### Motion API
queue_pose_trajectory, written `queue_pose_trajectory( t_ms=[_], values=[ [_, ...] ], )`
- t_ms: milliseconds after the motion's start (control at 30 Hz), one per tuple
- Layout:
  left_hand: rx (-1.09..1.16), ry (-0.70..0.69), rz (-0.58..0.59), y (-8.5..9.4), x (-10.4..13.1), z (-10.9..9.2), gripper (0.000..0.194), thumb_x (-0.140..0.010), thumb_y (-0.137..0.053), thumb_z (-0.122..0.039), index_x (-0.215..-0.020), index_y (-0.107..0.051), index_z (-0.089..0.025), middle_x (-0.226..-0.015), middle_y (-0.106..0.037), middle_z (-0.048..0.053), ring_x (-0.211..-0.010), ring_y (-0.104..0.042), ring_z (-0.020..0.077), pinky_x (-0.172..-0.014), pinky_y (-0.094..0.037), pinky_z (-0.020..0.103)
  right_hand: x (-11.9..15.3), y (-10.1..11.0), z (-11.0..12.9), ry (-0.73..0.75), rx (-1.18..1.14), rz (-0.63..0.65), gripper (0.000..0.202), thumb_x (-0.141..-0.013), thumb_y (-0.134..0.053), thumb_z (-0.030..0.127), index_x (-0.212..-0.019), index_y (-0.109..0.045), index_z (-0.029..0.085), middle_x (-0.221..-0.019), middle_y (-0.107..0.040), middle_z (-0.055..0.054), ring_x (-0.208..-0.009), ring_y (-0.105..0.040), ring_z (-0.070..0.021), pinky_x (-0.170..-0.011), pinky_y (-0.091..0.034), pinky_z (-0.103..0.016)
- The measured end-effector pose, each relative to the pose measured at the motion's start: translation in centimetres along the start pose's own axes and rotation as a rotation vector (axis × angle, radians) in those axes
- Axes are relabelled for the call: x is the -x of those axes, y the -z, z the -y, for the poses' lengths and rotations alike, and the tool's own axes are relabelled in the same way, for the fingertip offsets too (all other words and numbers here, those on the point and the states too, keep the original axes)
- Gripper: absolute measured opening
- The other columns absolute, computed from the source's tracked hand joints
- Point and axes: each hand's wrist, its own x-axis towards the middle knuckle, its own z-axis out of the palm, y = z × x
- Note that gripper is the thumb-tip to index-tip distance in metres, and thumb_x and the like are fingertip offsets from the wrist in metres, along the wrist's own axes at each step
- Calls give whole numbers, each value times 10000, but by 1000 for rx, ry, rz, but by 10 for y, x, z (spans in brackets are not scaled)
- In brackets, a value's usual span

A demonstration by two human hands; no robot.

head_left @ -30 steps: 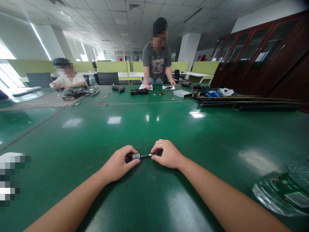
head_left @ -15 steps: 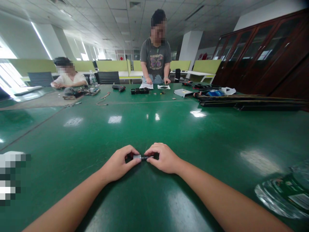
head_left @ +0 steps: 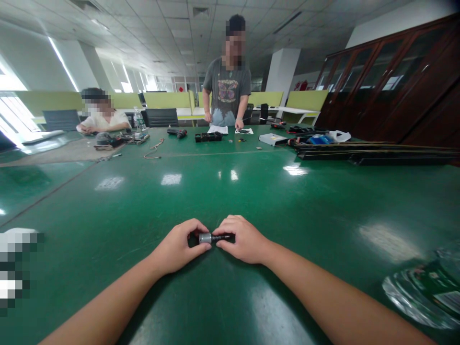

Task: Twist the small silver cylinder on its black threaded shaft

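A small device with a silver cylinder [head_left: 205, 237] at its left end and a thin black shaft [head_left: 222, 237] at its right lies level just above or on the green table [head_left: 230, 196]. The thumb and fingers of my left hand [head_left: 181, 244] are closed round the silver cylinder. From the other side, my right hand [head_left: 244, 239] curls its thumb and fingers about the black shaft, partly hiding it. The fingertips of the two hands are close together but apart.
Clear bottle [head_left: 424, 292] at the right edge. Across the table stand a person [head_left: 228, 91] and, seated left, another person [head_left: 104, 117]. Before them lie a drill [head_left: 177, 132], a black device [head_left: 208, 137], a silver box [head_left: 273, 139] and long dark strips [head_left: 359, 152].
My fingers have loosened slightly, showing more of the device's cylinder and shaft. Both hands sit slightly lower in the picture. The standing person has shifted left and drawn a hand back from the papers.
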Motion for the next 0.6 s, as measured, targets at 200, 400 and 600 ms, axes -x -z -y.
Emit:
queue_pose_trajectory(
  t_ms=[200,400,600],
  values=[
    [-3,9,-7,-1,0,1,169,-836,-662,-305,-964,-644,-197,-925,-688,31,-838,-622,197,-747,-474,294,-1,0,0,5,2,-2,169,-814,-721,219,-983,-735,225,-900,-731,-27,-884,-613,-189,-854,-416,-347],
    [-17,5,-7,-2,1,3,174,-843,-651,-314,-974,-639,-200,-945,-687,37,-870,-627,208,-779,-481,311,-1,1,-1,-15,-7,-4,149,-773,-747,194,-919,-733,220,-852,-720,-17,-837,-606,-180,-813,-424,-326],
    [-26,-5,-4,-2,1,4,168,-848,-652,-315,-975,-637,-204,-938,-684,32,-862,-627,204,-767,-478,301,-1,1,-2,-27,-21,-19,128,-754,-755,190,-877,-724,211,-812,-705,-11,-804,-597,-174,-788,-423,-317]
  ],
)
